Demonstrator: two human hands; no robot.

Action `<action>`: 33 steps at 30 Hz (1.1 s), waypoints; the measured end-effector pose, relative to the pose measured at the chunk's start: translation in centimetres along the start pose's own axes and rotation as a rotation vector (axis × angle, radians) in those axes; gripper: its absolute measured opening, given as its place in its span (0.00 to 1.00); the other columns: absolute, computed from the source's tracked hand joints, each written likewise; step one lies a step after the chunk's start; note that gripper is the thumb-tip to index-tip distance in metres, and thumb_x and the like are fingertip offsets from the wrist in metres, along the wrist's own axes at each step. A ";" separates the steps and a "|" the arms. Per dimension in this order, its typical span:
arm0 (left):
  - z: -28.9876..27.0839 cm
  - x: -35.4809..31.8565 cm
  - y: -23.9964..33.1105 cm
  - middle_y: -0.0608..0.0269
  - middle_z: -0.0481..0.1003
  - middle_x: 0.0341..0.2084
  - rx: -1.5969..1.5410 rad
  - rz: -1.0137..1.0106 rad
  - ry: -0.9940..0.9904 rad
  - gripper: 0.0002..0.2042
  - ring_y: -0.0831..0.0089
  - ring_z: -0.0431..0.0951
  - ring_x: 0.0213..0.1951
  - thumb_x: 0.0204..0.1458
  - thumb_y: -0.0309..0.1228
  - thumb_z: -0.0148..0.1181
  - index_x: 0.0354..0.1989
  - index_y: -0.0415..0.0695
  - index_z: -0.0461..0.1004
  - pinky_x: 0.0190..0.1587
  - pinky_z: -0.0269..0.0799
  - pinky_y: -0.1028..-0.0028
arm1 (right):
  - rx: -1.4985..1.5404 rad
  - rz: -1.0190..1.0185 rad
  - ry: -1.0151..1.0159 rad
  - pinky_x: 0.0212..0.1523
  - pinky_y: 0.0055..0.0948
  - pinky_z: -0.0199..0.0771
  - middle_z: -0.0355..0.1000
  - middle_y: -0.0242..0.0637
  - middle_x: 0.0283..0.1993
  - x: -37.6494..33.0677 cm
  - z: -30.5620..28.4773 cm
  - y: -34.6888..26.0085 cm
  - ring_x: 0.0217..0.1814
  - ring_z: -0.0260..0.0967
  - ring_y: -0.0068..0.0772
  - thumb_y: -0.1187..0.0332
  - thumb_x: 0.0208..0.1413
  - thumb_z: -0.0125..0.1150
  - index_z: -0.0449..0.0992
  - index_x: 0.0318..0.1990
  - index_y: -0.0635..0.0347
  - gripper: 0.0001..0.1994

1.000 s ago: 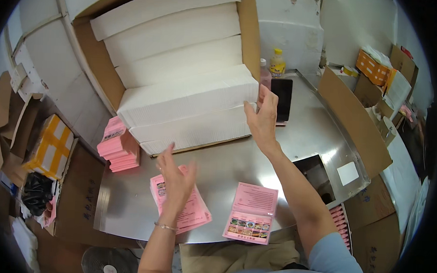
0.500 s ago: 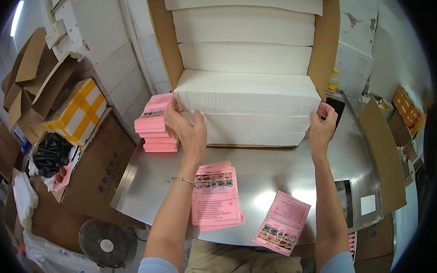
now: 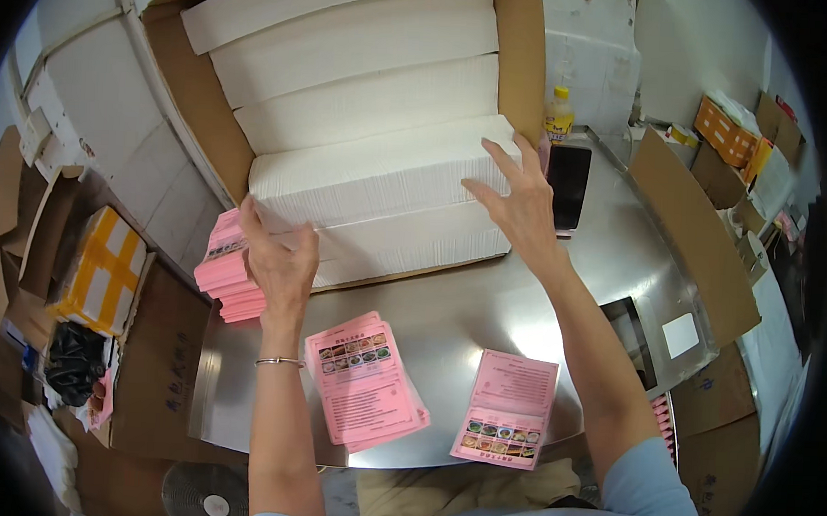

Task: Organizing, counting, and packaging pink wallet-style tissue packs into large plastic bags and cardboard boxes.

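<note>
A large open carton [image 3: 521,78] in front of me is filled with rows of thin white paper pieces packed tightly on edge. My left hand [image 3: 280,257] is at the left end of the nearest row [image 3: 380,187], thumb and fingers apart. Over that row's right end reaches my right hand [image 3: 522,203], fingers spread and nothing in its grasp. Whether the fingertips press on the paper, I cannot tell. A pile of pink printed leaflets [image 3: 232,282] stands beside my left hand. Nearer me lie a fanned stack of pink leaflets [image 3: 366,390] and a separate pink leaflet [image 3: 509,405].
Everything stands on a steel table [image 3: 448,315]. Right of the carton are a black phone [image 3: 569,186] and a yellow bottle [image 3: 558,117]. Cardboard boxes flank both sides, one foam box taped yellow [image 3: 104,268]. A fan [image 3: 202,498] sits low at left.
My right hand has opened from its bent-finger pose and moved inward over the row's right end. My left hand stays by the left end. The whole view has swung to the right.
</note>
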State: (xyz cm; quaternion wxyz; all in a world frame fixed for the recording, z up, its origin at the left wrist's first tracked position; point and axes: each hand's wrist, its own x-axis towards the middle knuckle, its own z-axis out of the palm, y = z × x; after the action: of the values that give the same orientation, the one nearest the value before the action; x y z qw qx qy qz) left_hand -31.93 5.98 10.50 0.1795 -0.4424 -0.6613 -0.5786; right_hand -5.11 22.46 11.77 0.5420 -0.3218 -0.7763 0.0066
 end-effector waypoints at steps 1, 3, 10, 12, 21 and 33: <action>-0.2 0.3 0.3 0.36 0.65 0.57 0.118 0.108 -0.029 0.35 0.42 0.70 0.54 0.43 0.30 0.66 0.62 0.35 0.60 0.56 0.69 0.55 | 0.002 0.004 0.001 0.49 0.46 0.78 0.62 0.60 0.65 0.2 -0.1 0.1 0.54 0.72 0.63 0.59 0.45 0.74 0.74 0.58 0.55 0.30; -0.7 1.1 1.4 0.35 0.65 0.54 0.240 0.216 -0.059 0.36 0.42 0.72 0.51 0.42 0.32 0.67 0.62 0.37 0.60 0.53 0.71 0.55 | 0.013 0.003 -0.089 0.50 0.46 0.77 0.61 0.58 0.65 0.6 -0.3 0.1 0.53 0.73 0.62 0.60 0.46 0.73 0.74 0.56 0.56 0.28; 0.2 2.5 2.9 0.38 0.62 0.48 0.440 -0.021 -0.203 0.38 0.42 0.73 0.43 0.35 0.38 0.71 0.59 0.47 0.64 0.47 0.75 0.54 | -0.082 0.105 -0.055 0.50 0.52 0.74 0.57 0.58 0.61 0.5 1.8 -2.0 0.51 0.69 0.64 0.65 0.40 0.70 0.70 0.51 0.62 0.27; 0.1 2.2 2.6 0.38 0.62 0.49 0.441 -0.031 -0.182 0.37 0.42 0.73 0.44 0.34 0.39 0.71 0.58 0.46 0.64 0.47 0.75 0.53 | 0.004 0.127 -0.023 0.50 0.52 0.71 0.56 0.57 0.58 0.8 2.4 -2.1 0.52 0.65 0.63 0.67 0.36 0.70 0.68 0.48 0.64 0.28; -3.5 -6.7 5.9 0.45 0.62 0.54 0.224 0.083 0.058 0.37 0.48 0.60 0.60 0.37 0.34 0.72 0.57 0.34 0.63 0.58 0.64 0.58 | 0.151 -0.067 0.159 0.57 0.48 0.65 0.56 0.55 0.59 -4.8 -5.5 -3.1 0.60 0.58 0.61 0.71 0.33 0.70 0.65 0.46 0.62 0.28; 0.8 -18.5 9.5 0.25 0.49 0.61 0.088 -0.181 -0.800 0.46 0.31 0.63 0.58 0.45 0.33 0.70 0.70 0.43 0.47 0.63 0.63 0.51 | -0.025 0.212 -0.166 0.58 0.49 0.64 0.59 0.58 0.54 -15.7 -12.3 11.1 0.59 0.58 0.62 0.72 0.33 0.68 0.61 0.46 0.63 0.29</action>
State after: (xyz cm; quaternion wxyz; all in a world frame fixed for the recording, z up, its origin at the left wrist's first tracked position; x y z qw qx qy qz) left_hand -14.11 -0.80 2.18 -0.1248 -0.5643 -0.7393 -0.3456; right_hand 14.03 19.13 -0.30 0.4682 -0.4070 -0.7801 0.0810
